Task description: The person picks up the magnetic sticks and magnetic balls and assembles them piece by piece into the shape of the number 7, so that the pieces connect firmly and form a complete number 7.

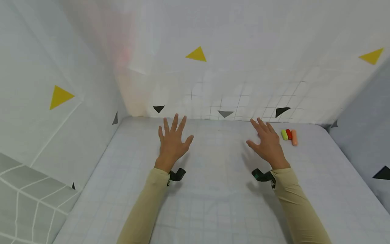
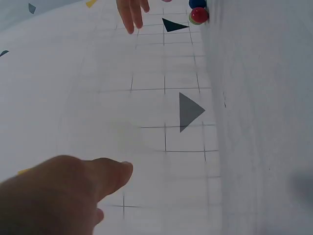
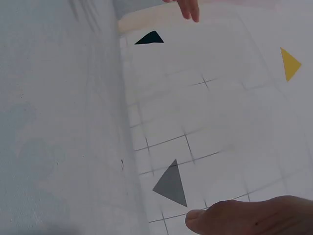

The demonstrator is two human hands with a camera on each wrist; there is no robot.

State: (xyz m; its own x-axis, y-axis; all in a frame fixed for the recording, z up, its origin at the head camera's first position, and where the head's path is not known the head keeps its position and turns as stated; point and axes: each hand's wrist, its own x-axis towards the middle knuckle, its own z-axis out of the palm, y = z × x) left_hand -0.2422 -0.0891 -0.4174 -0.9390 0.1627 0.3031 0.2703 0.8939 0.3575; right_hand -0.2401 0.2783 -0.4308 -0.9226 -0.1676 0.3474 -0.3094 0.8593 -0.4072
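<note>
My left hand (image 1: 173, 145) is held over the white table with its fingers spread, holding nothing. Across from it, my right hand (image 1: 268, 145) is also spread and holds nothing. Just right of the right hand lie three small rounded sticks side by side: a yellow-green stick (image 1: 284, 135), a red stick (image 1: 289, 134) and a longer orange stick (image 1: 294, 138). What they are, I cannot tell. In the left wrist view, the red stick's round end (image 2: 199, 15) shows beside a blue rounded thing (image 2: 197, 3) at the top edge.
The white table (image 1: 213, 203) has a faint grid. A white back wall (image 1: 243, 40) rises behind it, with yellow and dark triangles on it. Side walls stand at left (image 1: 88, 135) and right (image 1: 365, 135). Each wrist carries a small black camera (image 1: 178, 175).
</note>
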